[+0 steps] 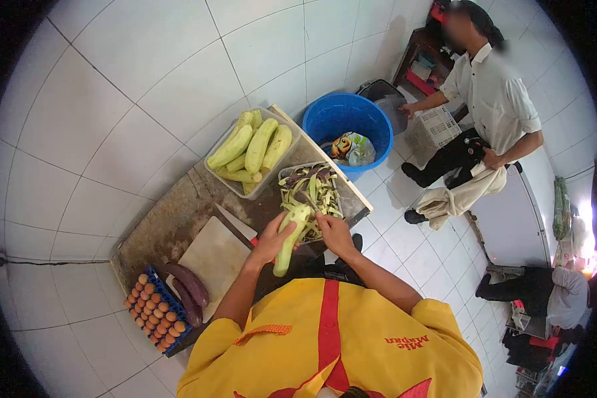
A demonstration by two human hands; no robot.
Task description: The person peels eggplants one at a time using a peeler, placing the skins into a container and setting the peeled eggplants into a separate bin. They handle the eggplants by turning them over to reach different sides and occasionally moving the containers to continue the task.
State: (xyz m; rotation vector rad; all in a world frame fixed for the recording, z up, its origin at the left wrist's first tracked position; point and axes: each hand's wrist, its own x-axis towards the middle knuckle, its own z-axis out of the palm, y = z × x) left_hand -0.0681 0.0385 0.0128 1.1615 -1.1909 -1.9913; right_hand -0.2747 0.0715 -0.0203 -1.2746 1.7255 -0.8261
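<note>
My left hand (272, 240) is wrapped round a pale, peeled eggplant (286, 251), held at a slant over the table's front edge. Close to its upper end, my right hand (336, 235) is closed on a small tool, apparently a peeler, mostly hidden by the fingers. Beneath both hands, a clear tub holds a heap of dark and green peel strips (317, 188). Several peeled eggplants (259, 144) fill a clear plastic container behind it. Dark purple, unpeeled eggplants (191, 292) lie at the left on a white cutting board (212, 255).
A knife (231, 223) with a red handle lies on the board's far edge. Eggs (156, 312) sit in a blue tray at the left corner. Beyond the table stands a blue bin (348, 109). One person (491, 99) stands at right; another (557, 295) is farther off.
</note>
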